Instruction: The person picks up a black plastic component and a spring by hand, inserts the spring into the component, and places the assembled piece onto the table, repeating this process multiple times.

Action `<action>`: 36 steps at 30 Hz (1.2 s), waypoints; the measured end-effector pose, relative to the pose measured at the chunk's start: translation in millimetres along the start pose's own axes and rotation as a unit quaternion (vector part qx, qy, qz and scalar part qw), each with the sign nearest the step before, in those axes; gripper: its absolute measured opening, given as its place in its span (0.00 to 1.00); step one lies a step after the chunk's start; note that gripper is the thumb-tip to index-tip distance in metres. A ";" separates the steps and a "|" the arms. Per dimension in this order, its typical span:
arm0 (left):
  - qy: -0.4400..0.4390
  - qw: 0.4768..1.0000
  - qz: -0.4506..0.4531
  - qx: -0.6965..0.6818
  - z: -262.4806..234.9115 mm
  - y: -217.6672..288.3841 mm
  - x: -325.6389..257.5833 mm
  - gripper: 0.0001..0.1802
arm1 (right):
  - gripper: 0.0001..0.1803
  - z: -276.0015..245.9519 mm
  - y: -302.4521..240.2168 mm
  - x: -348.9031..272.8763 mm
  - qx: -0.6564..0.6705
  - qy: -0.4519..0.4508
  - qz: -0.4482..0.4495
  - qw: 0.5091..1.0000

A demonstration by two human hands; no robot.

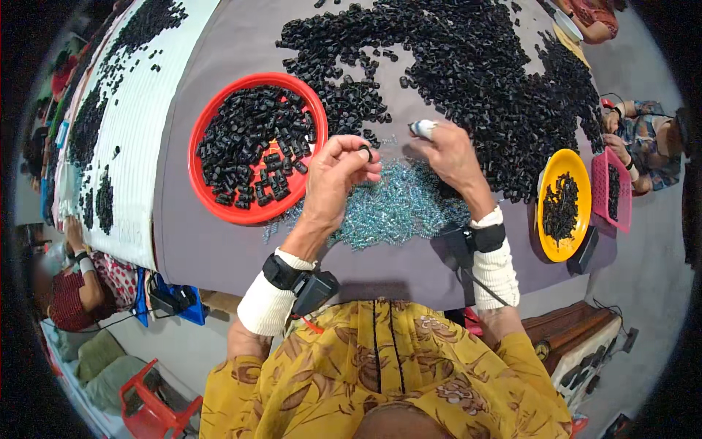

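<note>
My left hand (338, 178) pinches a small black plastic piece (365, 152) between thumb and fingers, above a pile of shiny bluish coils that look like small springs (387, 212). My right hand (452, 157) hovers at the far right edge of that pile, its fingers curled together. White wrapping covers one of its fingertips, and I cannot make out what these fingers hold. Left of my left hand, a red round tray (196, 157) contains many black cylindrical pieces (252, 139). A large heap of similar black pieces (482, 95) spreads beyond both hands.
On the right stand a yellow oval plate (545, 212) of thin black parts, a pink basket (623, 219) and a dark box (583, 251). Co-workers sit at the right and left edges. A white-covered table (146, 139) adjoins on the left. A red chair (150, 410) stands lower left.
</note>
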State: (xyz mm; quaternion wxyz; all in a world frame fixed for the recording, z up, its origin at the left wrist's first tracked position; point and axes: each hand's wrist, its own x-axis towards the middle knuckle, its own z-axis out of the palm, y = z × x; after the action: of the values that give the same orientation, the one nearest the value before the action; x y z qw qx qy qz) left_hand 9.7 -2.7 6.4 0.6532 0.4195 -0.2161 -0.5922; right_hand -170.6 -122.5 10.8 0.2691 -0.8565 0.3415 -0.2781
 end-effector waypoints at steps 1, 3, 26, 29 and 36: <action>0.002 1.000 -0.004 0.017 0.6 -0.3 0.1 0.08 | 0.08 8.6 5.6 2.2 -0.017 -0.024 -0.027 0.999; -0.006 0.999 -0.004 0.043 -1.8 -1.7 -0.9 0.10 | 0.07 19.2 2.0 7.7 -0.073 -0.038 -0.041 0.996; -0.029 0.967 0.086 0.239 1.5 -8.4 -4.9 0.14 | 0.07 9.4 -51.1 -10.8 0.063 0.027 -0.065 0.995; -0.024 0.965 0.088 0.247 5.4 -6.2 -7.2 0.13 | 0.07 8.3 -51.8 -11.7 0.061 0.017 -0.037 0.997; -0.054 0.929 0.109 0.350 6.6 -0.4 -9.6 0.13 | 0.07 9.9 -52.8 -16.1 0.098 0.020 -0.024 0.995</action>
State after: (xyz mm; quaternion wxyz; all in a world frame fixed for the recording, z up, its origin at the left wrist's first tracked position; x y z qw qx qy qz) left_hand 2.4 4.6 11.8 0.5131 0.5622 -0.4893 -0.4258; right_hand -150.9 -75.2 33.5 0.3384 -0.8282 0.2968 -0.3340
